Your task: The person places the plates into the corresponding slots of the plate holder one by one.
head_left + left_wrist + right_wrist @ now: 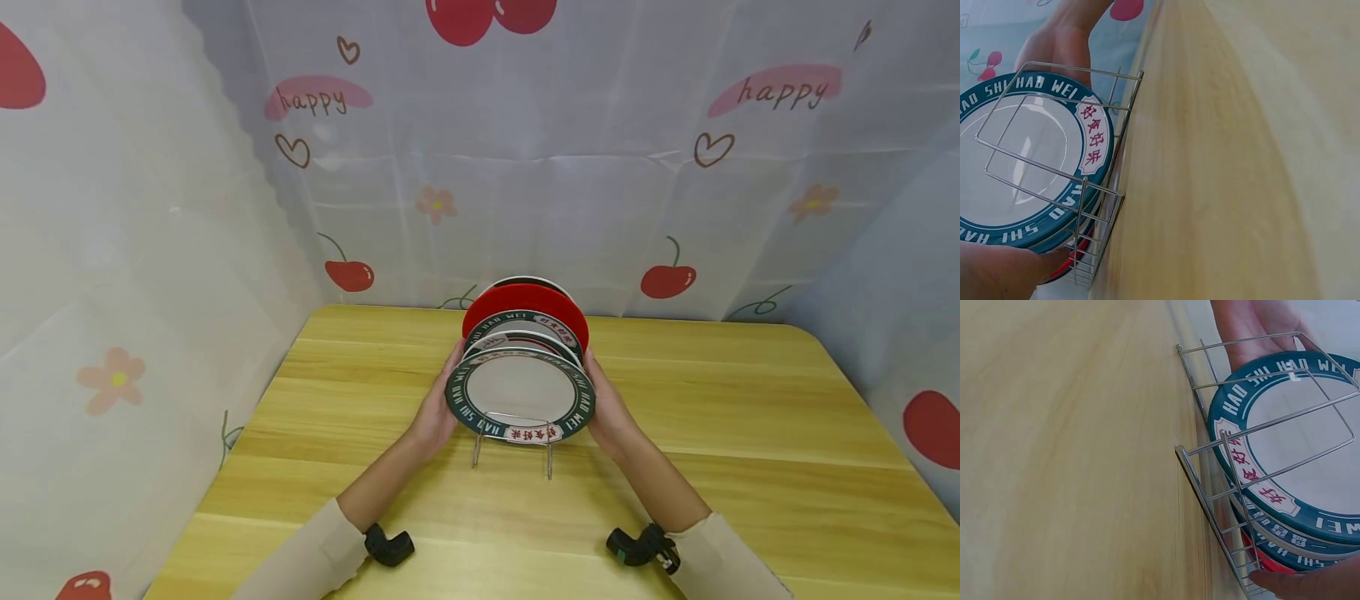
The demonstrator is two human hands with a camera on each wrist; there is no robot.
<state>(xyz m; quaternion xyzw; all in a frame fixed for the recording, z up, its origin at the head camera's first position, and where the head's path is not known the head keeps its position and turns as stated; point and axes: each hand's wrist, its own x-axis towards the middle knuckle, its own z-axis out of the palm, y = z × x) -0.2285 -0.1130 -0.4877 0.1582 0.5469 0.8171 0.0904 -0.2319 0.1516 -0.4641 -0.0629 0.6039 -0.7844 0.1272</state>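
A wire plate rack (pixel 550 458) stands on the wooden table with several round plates tilted back in it. The front plate (pixel 521 387) is white with a green lettered rim; a red plate (pixel 525 304) shows near the back. My left hand (pixel 437 417) holds the rack's left side, and my right hand (pixel 611 417) holds its right side. A left fingertip (pixel 1057 262) meets the lower wires beside the red edge. In the right wrist view a right fingertip (pixel 1263 579) lies on the bottom wires. Most other fingers are hidden behind the plates.
The wooden table (pixel 750 417) spreads out on both sides of the rack. A white curtain (pixel 525 183) with cherries and flowers hangs behind it, and similar sheets line the left and right. A black wrist mount (pixel 390 546) is on each forearm.
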